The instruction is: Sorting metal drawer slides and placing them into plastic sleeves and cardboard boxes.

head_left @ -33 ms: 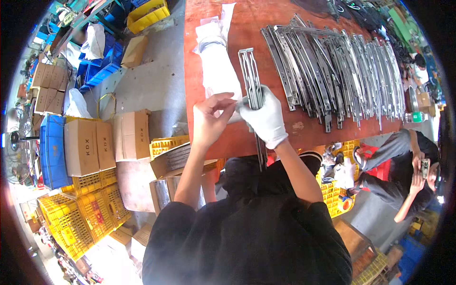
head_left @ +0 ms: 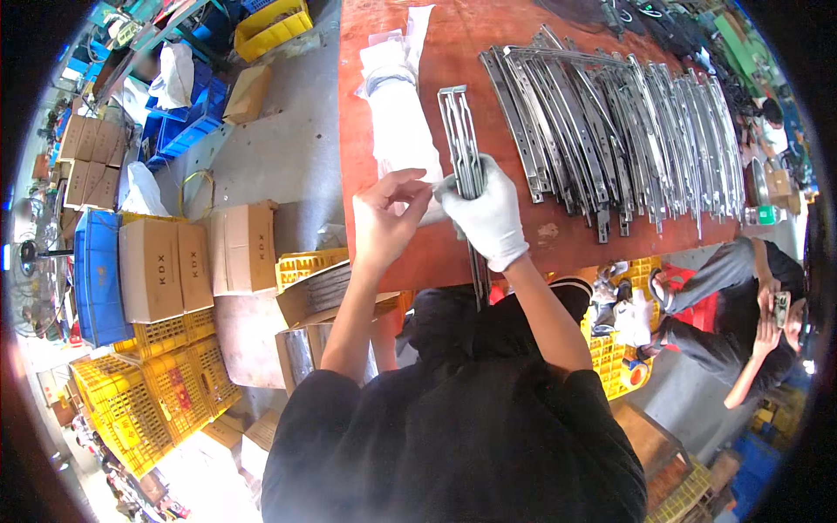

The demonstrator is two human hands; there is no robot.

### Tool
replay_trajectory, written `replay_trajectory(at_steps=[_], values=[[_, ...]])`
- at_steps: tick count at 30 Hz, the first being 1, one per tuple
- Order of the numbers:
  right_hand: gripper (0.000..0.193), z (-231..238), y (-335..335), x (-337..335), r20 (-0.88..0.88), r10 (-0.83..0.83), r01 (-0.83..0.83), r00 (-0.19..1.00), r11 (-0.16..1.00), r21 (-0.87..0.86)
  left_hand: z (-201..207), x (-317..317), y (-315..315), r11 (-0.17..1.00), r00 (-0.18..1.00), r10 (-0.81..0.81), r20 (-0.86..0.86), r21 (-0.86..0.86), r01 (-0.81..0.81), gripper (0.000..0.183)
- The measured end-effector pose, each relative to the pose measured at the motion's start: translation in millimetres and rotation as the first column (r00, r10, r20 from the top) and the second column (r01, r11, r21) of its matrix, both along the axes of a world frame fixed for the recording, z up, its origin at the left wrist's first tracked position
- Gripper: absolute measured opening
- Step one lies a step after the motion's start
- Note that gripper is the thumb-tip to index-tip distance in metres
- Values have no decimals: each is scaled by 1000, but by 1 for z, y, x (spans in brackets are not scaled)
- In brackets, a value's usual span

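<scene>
My right hand [head_left: 486, 213], in a white glove, is closed around a small bundle of metal slide rails [head_left: 459, 131]. The rails stand lengthwise, their far ends beyond my fingers and their near ends reaching past the table edge toward my body. Bare, my left hand [head_left: 388, 218] is beside the glove, thumb and index finger brought together in a pinch near the gloved fingertips. What it pinches, if anything, is too small to make out. Just beyond my left hand, a stack of clear plastic bags [head_left: 401, 131] lies on the red-brown table [head_left: 471, 44].
Many more metal rails [head_left: 602, 131] lie side by side at the table's right. Cardboard boxes [head_left: 157, 270], a blue crate [head_left: 100, 279] and yellow crates [head_left: 166, 392] stand at left. A seated person [head_left: 741, 305] holds a small object at right, near a yellow basket [head_left: 610, 362].
</scene>
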State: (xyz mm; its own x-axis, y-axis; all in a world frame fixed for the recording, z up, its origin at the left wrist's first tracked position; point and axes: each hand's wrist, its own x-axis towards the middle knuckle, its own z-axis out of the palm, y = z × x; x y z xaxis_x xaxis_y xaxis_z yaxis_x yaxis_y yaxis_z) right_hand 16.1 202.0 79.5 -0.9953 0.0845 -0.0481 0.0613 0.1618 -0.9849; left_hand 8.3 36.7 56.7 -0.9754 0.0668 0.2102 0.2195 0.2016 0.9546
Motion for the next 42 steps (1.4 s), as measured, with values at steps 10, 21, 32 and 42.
replay_trajectory(at_steps=[10,21,32,42], values=[[33,20,51,31,286,511,-355,811,818,-453,-9,-6,-4,992,989,126,-74,-17,-127,14],[37,-32,49,35,256,821,-270,509,435,-859,-19,-4,-21,951,993,25,119,303,-60,16],[39,-57,27,36,-109,875,-33,473,-106,-994,-21,2,-35,742,959,-225,174,668,53,10],[19,-29,11,38,338,778,-244,529,521,-818,0,11,-28,909,993,62,96,407,-96,8]])
